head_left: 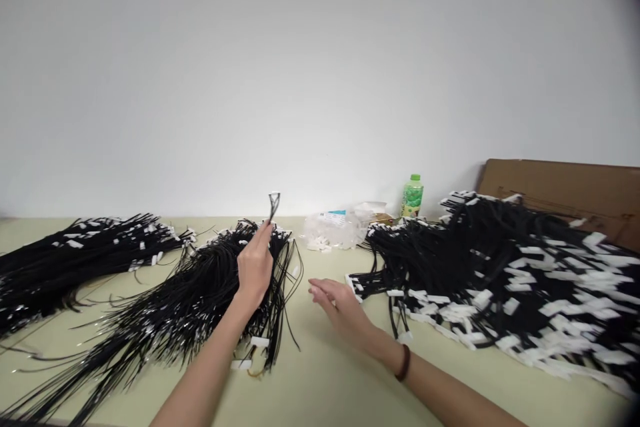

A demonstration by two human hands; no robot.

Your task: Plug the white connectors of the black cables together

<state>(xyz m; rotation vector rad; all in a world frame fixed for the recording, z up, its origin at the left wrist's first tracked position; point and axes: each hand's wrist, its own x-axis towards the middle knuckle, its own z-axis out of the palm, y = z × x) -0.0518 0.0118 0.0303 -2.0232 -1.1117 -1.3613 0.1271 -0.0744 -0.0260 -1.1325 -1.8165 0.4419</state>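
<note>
"Holding what, that left hand [255, 268]?"

"A black cable [273, 209], pinched between closed fingers. It sticks up past the fingertips against the pale wall [300, 80], its white end [275, 194] on top. The palm faces away, so I can't tell how many strands are in there."

"And under that hand?"

"The middle bundle [200, 293] of black cables, fanned across the table [320, 380]."

"What about the right hand [343, 307]?"

"Loosely open, fingers stretched out, nothing seen in its grasp. It's just beside the right-hand pile [475, 267], which is full of white ends. A dark band [404, 363] circles the wrist."

"Further out?"

"Another bundle [75, 257] at far left. Near the wall, a clear plastic bag [327, 232], then a green-capped bottle [413, 197]. Behind the right-hand pile, brown cardboard [560, 193] leans."
</note>
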